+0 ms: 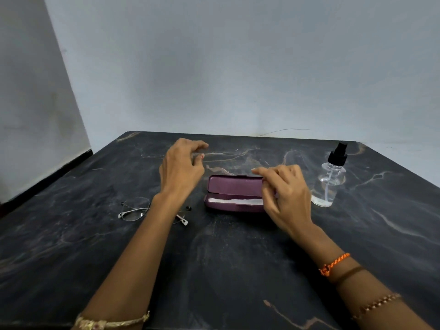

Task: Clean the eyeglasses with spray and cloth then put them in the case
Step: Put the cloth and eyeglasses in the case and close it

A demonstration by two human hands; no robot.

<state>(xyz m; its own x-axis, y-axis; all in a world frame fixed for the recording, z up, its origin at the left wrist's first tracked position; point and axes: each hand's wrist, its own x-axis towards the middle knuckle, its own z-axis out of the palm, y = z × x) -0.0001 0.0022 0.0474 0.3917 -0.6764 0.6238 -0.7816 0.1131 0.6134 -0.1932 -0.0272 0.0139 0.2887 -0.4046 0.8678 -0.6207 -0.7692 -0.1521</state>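
A purple eyeglass case lies open at the middle of the dark table, its lid raised at the back. A white cloth lies folded inside it. My right hand hovers over the case's right end with fingers apart, covering that end. My left hand floats left of the case, fingers curled loosely and holding nothing. Thin-rimmed eyeglasses rest on the table under my left forearm, which hides their middle. A clear spray bottle with a black nozzle stands right of the case.
The black marbled table ends at a pale wall behind. At the left the table's edge drops beside another wall. A thin wire lies along the far edge. Bracelets circle both of my wrists.
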